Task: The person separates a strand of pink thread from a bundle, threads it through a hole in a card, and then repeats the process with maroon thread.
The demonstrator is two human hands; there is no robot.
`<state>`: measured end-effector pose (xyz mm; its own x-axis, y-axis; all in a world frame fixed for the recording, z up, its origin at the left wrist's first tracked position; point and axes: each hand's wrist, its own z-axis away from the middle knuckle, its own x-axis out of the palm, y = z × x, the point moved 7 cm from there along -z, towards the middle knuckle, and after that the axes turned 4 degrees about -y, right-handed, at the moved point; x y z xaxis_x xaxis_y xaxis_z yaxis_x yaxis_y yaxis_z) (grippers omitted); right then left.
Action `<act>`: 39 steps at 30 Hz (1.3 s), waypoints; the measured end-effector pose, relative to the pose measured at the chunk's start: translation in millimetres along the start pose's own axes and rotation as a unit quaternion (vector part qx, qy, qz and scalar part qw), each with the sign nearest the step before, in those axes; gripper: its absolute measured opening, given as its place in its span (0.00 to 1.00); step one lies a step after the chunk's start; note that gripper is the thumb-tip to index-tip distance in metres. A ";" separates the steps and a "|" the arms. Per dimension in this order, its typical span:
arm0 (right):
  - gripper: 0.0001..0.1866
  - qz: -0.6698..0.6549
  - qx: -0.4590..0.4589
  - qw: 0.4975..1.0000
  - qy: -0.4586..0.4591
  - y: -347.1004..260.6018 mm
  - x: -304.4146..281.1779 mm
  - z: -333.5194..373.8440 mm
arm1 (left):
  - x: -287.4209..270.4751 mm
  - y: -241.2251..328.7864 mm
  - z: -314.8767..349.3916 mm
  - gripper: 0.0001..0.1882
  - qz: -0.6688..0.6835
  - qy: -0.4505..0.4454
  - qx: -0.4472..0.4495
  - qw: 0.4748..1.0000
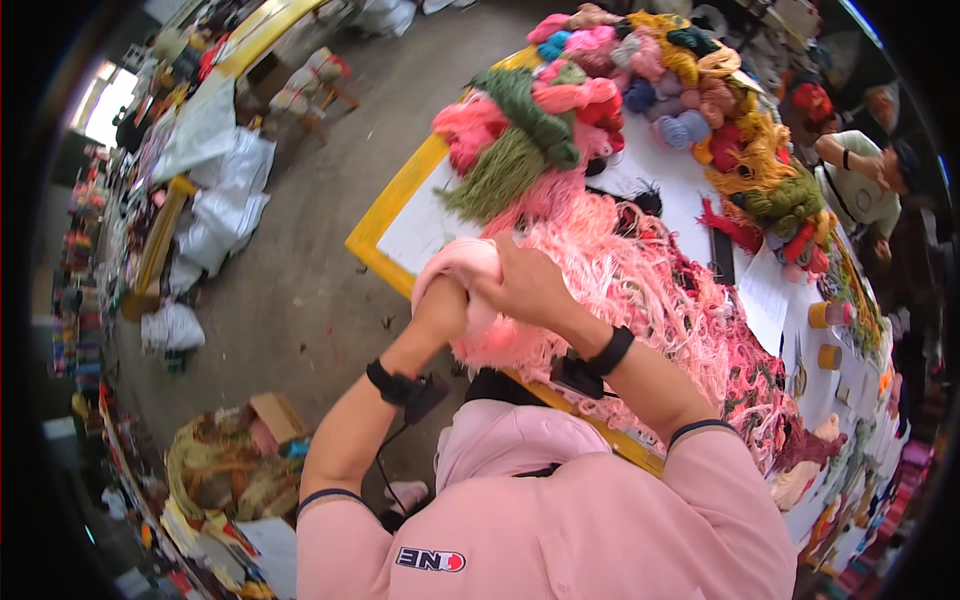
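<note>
Even, soft daylight; a bright overexposed window [108,100] at upper left. Shadows faint. Strong fisheye bending and dark vignette at the rim; edges blurred, centre sharp.

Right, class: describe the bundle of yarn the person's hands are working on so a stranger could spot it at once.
Start at the yellow-edged table heaped with coloured yarn. At its near edge, the left hand and right hand meet on a pale pink bundle. Unlike the loose, frayed pink tangle beside it, it is smooth and rounded.
</note>
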<state>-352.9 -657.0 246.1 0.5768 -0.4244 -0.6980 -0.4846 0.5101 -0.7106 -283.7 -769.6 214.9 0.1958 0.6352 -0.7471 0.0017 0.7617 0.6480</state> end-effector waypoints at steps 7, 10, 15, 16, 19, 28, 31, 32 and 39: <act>0.20 -0.627 0.130 0.767 -0.039 50.4 16.6 4.8 | -94.8 59.6 -37.7 0.19 0.303 0.103 0.019 0.947; 0.23 -0.532 0.168 0.818 -0.141 42.8 47.0 40.2 | -153.8 -3.8 -65.3 0.21 0.553 0.206 -0.074 0.804; 0.22 -0.477 0.113 0.871 -0.039 45.5 62.2 43.2 | -209.8 -13.2 -88.5 0.21 0.342 0.178 0.020 0.923; 0.23 -0.428 0.113 0.897 -0.020 52.8 58.2 40.9 | -227.9 -12.5 -96.3 0.22 0.299 0.216 0.042 0.929; 0.24 -0.403 0.156 0.897 0.089 87.3 38.0 41.7 | -247.0 -5.2 -161.8 0.24 0.230 0.140 0.125 0.955; 0.16 -0.440 0.278 0.838 0.160 145.4 71.8 77.8 | -84.6 -15.2 -457.7 0.34 0.199 0.141 0.185 0.952; 0.17 -0.482 0.341 0.777 0.216 139.2 65.1 86.2 | -35.7 -33.2 -484.3 0.37 0.240 0.123 0.184 0.945; 0.19 -0.370 0.383 0.828 0.176 135.9 54.8 81.4 | -31.5 -41.2 -489.0 0.38 0.243 0.140 0.169 0.945; 0.31 0.081 0.211 0.870 0.437 175.2 -69.8 -101.6 | -39.1 -46.4 -483.4 0.43 0.216 0.050 0.213 0.951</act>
<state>-544.8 -614.0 161.4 -0.2869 -0.6350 -0.7173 -0.1214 0.7668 -0.6303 -765.5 -767.8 142.4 0.1734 0.9025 -0.3941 0.3446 0.3193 0.8828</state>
